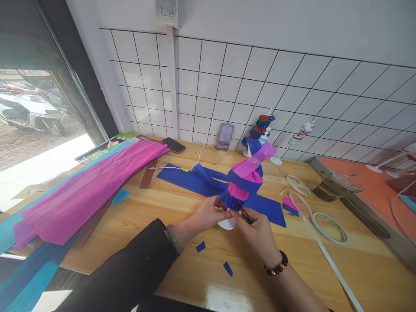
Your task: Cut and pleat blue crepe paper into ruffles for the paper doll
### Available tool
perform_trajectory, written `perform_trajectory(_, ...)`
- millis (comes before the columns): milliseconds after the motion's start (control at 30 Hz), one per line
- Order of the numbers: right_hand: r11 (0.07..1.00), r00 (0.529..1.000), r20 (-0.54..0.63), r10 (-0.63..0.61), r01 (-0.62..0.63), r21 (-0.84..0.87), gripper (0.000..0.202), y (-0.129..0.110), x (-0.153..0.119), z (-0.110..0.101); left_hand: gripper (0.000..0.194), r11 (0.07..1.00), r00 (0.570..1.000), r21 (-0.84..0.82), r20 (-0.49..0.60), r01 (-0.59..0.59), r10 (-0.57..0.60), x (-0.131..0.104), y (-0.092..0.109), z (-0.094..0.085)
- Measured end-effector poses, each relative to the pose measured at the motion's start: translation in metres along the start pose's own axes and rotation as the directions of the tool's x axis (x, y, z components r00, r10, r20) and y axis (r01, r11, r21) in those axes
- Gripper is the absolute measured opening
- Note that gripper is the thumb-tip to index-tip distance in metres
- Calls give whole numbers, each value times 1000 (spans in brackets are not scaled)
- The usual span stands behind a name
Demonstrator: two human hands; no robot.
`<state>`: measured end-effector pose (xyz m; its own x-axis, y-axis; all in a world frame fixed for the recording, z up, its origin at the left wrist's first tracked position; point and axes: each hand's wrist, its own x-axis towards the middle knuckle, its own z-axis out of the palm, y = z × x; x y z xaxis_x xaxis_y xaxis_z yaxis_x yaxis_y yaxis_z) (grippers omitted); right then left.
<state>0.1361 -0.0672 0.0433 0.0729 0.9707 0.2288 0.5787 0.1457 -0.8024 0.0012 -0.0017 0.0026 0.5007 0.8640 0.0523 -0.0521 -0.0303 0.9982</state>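
Observation:
A small figure on a white stand, dressed in blue and pink crepe paper [246, 184], leans over the table in front of me. My left hand [212, 212] is closed, its thumb and fingers pinching the ruffled blue hem [232, 203] from the left. My right hand [255, 225] closes in from the right, fingertips meeting the left ones below the hem. A dark, thin metal tool, perhaps small scissors [247, 216], sits in the right hand. Partly covered by both hands is the round white base [226, 224]. Blue paper strips [269, 209] lie behind the figure.
Pink tissue sheets [94, 190] fill the left side. A phone [173, 145] rests near the wall. To the right are a tape roll [329, 227], a lidded cup [338, 187] and an orange-topped board [360, 182]. Two other small figures, one in brown and blue [261, 125], stand behind.

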Motion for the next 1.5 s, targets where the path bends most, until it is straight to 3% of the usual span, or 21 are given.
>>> perform_trajectory(200, 997, 995, -67, 69, -68, 20, 30, 2, 7, 12, 33, 998, 999, -49, -1, -47, 47, 0, 1, 0)
perform_trajectory(300, 999, 993, -113, 45, -46, -6, 29, 7, 11, 17, 29, 997, 997, -6, -37, -75, 75, 1, 1, 0)
perform_trajectory(433, 994, 988, -147, -56, 40, -104, 33, 15, 16, 20, 21, 973, 986, 215, -120, -86, 113, 3, -1, -4)
perform_trajectory(567, 987, 983, -165, -76, 52, -150, 38, 24, 21, 19, 22, 875, 981, 478, -123, -75, 151, 5, 0, -11)
perform_trajectory(767, 974, 987, -119, -111, 84, -210, 36, 38, 25, 16, 21, 846, 990, 516, 35, -134, 136, 5, -6, -12)
perform_trajectory(867, 963, 989, -91, -118, 92, -254, 33, 44, 23, 16, 21, 765, 993, 633, 56, -118, 107, 7, -13, -14)
perform_trajectory(967, 949, 990, -67, -127, 102, -299, 33, 49, 19, 17, 24, 652, 984, 740, 81, -165, 157, 9, -17, -18)
perform_trajectory(1133, 921, 990, -58, -131, 100, -378, 38, 55, 14, 19, 21, 509, 921, 770, 282, -385, 269, 9, -11, -22)
perform_trajectory(1267, 910, 990, -51, -130, 99, -402, 37, 57, 13, 19, 21, 464, 879, 746, 397, -477, 264, 9, 0, -32)
perform_trajectory(1367, 913, 991, -33, -129, 106, -395, 36, 54, 12, 18, 17, 505, 901, 748, 322, -431, 292, 7, 8, -44)
perform_trajectory(1500, 920, 991, -4, -133, 123, -372, 35, 51, 9, 14, 12, 627, 922, 726, 25, -283, 386, 4, 23, -55)
